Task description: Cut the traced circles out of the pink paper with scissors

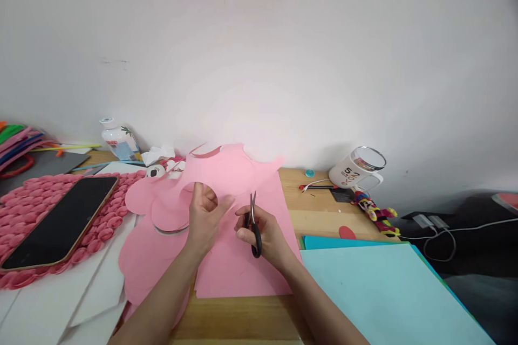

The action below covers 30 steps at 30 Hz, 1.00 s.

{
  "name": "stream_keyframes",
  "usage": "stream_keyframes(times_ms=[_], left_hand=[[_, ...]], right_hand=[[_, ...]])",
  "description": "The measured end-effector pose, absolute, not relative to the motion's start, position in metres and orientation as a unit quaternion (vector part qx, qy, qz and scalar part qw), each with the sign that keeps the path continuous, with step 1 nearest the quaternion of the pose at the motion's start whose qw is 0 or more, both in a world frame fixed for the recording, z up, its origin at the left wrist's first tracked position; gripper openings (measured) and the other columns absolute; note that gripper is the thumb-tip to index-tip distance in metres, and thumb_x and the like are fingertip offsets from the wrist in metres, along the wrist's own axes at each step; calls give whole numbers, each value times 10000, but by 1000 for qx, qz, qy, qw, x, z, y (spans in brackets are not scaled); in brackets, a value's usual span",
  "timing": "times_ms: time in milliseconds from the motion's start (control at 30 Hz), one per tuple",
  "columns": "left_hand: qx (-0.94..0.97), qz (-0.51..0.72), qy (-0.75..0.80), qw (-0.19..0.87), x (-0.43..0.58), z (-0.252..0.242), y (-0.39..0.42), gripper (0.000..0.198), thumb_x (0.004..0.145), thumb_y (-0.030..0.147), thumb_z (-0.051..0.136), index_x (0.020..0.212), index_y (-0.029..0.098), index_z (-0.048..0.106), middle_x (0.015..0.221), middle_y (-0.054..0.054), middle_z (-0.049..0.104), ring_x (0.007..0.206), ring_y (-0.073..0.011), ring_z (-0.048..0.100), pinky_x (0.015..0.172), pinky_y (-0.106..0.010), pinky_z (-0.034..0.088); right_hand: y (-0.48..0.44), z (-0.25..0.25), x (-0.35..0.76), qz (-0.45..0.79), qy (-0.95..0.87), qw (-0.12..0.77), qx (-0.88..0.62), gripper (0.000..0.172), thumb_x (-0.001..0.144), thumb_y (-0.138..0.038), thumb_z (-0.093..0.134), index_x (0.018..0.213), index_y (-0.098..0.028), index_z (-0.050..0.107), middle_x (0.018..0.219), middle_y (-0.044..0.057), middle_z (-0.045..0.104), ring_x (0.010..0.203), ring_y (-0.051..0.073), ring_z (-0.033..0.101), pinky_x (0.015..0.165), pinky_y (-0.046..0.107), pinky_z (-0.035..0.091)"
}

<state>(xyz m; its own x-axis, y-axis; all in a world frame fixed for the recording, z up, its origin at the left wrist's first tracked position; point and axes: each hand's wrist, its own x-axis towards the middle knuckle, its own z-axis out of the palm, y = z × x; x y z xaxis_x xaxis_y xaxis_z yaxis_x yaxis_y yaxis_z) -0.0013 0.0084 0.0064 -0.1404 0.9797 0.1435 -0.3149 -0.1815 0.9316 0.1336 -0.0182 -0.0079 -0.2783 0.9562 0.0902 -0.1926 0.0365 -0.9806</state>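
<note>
My right hand [267,232] grips black-handled scissors [256,234], with thumb and fingers around the handle loops. The blades point away from me, slightly apart, with no paper between them. My left hand [204,221] is over the pink paper cutouts, its thumb stretched out to the right and its fingers bent. A rounded pink paper edge [188,188] shows beside those fingertips; whether they touch it I cannot tell. Rounded pink cutouts [151,261] overlap on the left. Beneath my hands lie pink paper sheets [243,280], with a cut-edged pink offcut [226,164] at the back.
At the left a phone [60,223] rests on a pink textured mat [24,194]. Behind are a white bottle [119,140] and crumpled tissue [157,153]. On the right stand a white mug [352,170], a small doll [376,213] and light blue paper [376,285]. A wall closes the back.
</note>
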Motion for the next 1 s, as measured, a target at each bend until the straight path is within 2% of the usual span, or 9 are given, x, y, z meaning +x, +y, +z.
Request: stream_keyframes(times_ms=[133, 200, 267, 433, 667, 1000], left_hand=[[474, 561, 520, 436, 2, 0, 5, 422, 587, 307, 746, 556, 196, 339, 465, 100, 326, 412, -35, 298, 391, -171, 230], [492, 500, 573, 425, 3, 0, 4, 531, 575, 385, 723, 416, 199, 252, 395, 100, 202, 375, -21, 182, 374, -203, 123], [499, 466, 594, 426, 4, 1, 3, 582, 570, 424, 698, 361, 209, 200, 382, 96, 149, 372, -17, 139, 388, -224, 84], [498, 460, 600, 426, 4, 4, 4, 568, 574, 449, 666, 350, 215, 199, 394, 96, 129, 373, -19, 125, 400, -235, 69], [507, 471, 588, 418, 1, 0, 6, 596, 599, 468, 656, 372, 219, 164, 413, 97, 101, 375, -19, 108, 390, -233, 64], [537, 429, 581, 437, 2, 6, 5, 604, 590, 462, 646, 361, 228, 138, 395, 85, 106, 371, -24, 104, 379, -246, 54]], right_hand=[[-17, -5, 137, 557, -548, 501, -373, 257, 665, -362, 735, 762, -189, 571, 649, -29, 519, 582, 123, 439, 521, 222, 359], [-16, -5, 137, 541, -548, 509, -385, 307, 652, -401, 740, 751, -188, 542, 646, -31, 506, 580, 124, 433, 511, 219, 355], [-15, -6, 138, 535, -548, 511, -390, 353, 634, -425, 748, 754, -188, 516, 646, -30, 501, 581, 125, 433, 510, 221, 359], [-14, -10, 138, 545, -549, 503, -385, 326, 647, -399, 744, 724, -179, 516, 612, -36, 489, 541, 105, 407, 493, 219, 338], [-17, -11, 132, 589, -500, 491, -403, 275, 670, -381, 719, 717, -177, 541, 523, -45, 521, 453, 112, 497, 469, 236, 389], [-14, -11, 138, 558, -514, 514, -400, 417, 613, -343, 781, 864, -188, 486, 674, -39, 512, 602, 120, 459, 531, 228, 365]])
